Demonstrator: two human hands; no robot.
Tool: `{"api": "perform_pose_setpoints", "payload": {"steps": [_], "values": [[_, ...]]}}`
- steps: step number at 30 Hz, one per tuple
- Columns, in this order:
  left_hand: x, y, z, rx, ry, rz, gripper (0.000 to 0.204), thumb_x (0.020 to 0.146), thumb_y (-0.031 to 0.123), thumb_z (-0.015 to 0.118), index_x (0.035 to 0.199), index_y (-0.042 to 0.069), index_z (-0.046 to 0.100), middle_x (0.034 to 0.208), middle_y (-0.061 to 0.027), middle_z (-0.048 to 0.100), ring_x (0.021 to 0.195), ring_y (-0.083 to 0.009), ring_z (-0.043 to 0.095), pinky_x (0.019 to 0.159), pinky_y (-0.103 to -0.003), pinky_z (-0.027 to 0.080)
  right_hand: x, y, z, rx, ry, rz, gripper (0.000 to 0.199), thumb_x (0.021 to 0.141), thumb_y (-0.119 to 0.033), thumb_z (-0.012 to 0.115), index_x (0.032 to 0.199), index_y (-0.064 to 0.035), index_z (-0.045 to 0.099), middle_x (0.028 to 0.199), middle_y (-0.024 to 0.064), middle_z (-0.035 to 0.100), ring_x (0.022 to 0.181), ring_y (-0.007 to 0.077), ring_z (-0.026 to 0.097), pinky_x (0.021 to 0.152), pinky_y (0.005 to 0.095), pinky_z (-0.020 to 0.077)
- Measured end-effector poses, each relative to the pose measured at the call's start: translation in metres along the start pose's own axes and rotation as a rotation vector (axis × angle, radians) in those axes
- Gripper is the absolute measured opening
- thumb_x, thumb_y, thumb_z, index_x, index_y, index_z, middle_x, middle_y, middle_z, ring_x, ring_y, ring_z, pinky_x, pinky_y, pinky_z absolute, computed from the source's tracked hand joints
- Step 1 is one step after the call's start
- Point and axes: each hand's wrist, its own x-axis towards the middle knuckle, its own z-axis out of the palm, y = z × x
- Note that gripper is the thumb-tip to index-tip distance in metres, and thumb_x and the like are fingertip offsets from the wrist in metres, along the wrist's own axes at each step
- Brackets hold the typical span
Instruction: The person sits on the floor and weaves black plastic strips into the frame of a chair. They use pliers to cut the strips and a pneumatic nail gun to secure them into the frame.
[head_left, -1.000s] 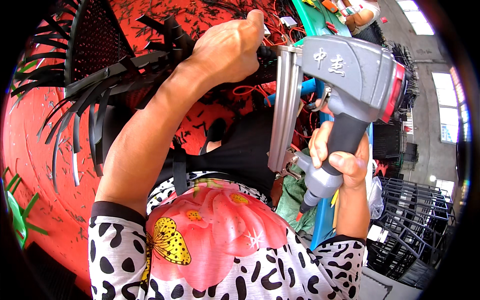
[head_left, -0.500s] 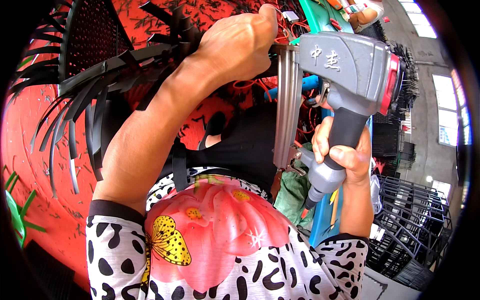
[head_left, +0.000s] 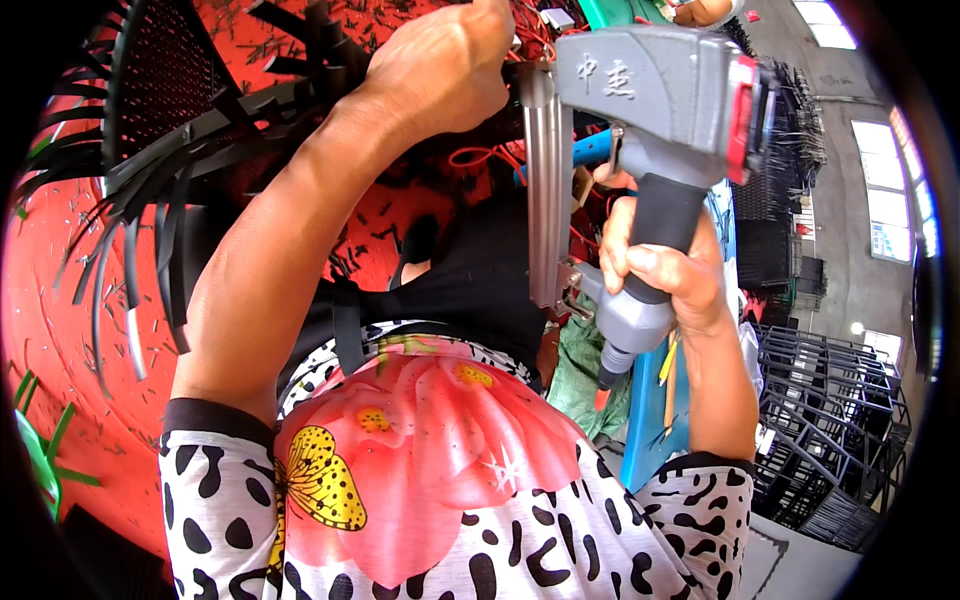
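Observation:
My right hand (head_left: 665,265) is wrapped round the black grip of a grey air stapler (head_left: 650,95). Its long metal magazine (head_left: 545,190) points down toward my lap, and its nose end is beside my left hand (head_left: 440,70). That left hand is closed in a fist at the edge of a woven black frame (head_left: 165,90). Its fingertips face away, so what they grip is hidden. Loose black strips (head_left: 150,225) hang from the frame on the left. A hose fitting (head_left: 615,360) extends from the bottom of the stapler's grip.
A blue bench edge (head_left: 655,410) with pencils (head_left: 670,380) lies beside my right forearm. Red tubing (head_left: 480,157) runs behind the stapler. Black offcuts litter the red floor (head_left: 60,320). A green plastic item (head_left: 40,450) lies at far left, and black metal frames (head_left: 825,430) are stacked at right.
The stapler and my right hand have shifted left and farther away. My left fist has moved slightly left and away too. The whole view has shifted a little. Both hands stay closed.

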Motion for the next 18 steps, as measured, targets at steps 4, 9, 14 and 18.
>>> {"api": "perform_pose_setpoints", "payload": {"steps": [4,9,14,18], "values": [[-0.001,-0.007,0.016,-0.078,0.212,0.117,0.026,0.071,0.001,0.056,0.093,-0.006,0.043,0.075,-0.028,0.063,0.078,-0.0468,0.063,0.07,-0.053,0.05,-0.012,0.008,-0.001,0.123,0.144,-0.089,0.056,0.073,-0.016,0.067,0.121,0.0066,0.047,0.075,0.0096,0.059,0.061,0.0174,0.059,0.06,0.0303,0.0478],[-0.003,-0.005,0.007,-0.012,0.079,-0.047,0.059,0.075,0.003,0.066,0.128,-0.002,0.041,0.091,-0.0173,0.068,0.093,-0.0378,0.064,0.08,-0.045,0.049,-0.031,0.011,-0.054,-0.039,0.364,-0.192,0.05,0.078,-0.017,0.062,0.118,0.0073,0.047,0.071,0.009,0.059,0.06,0.0152,0.057,0.059,0.0303,0.0479],[-0.006,-0.016,0.013,-0.032,0.117,0.033,0.057,0.075,0.004,0.066,0.129,0.001,0.048,0.095,-0.0184,0.068,0.09,-0.0342,0.065,0.081,-0.04,0.05,-0.027,0.056,-0.15,-0.358,0.543,-0.037,0.022,0.082,-0.015,0.068,0.092,-0.0011,0.054,0.066,0.0043,0.059,0.055,0.0122,0.057,0.053,0.0274,0.0477],[-0.003,-0.012,0.004,-0.158,0.026,-0.064,0.044,0.081,0.015,0.067,0.121,0.001,0.057,0.093,-0.0164,0.068,0.086,-0.0287,0.065,0.078,-0.036,0.05,-0.004,0.119,-0.228,-0.946,0.716,0.395,0.051,0.071,-0.032,0.074,0.102,0.0044,0.057,0.087,0.0228,0.068,0.085,0.0357,0.069,0.075,0.0437,0.0535]]}}
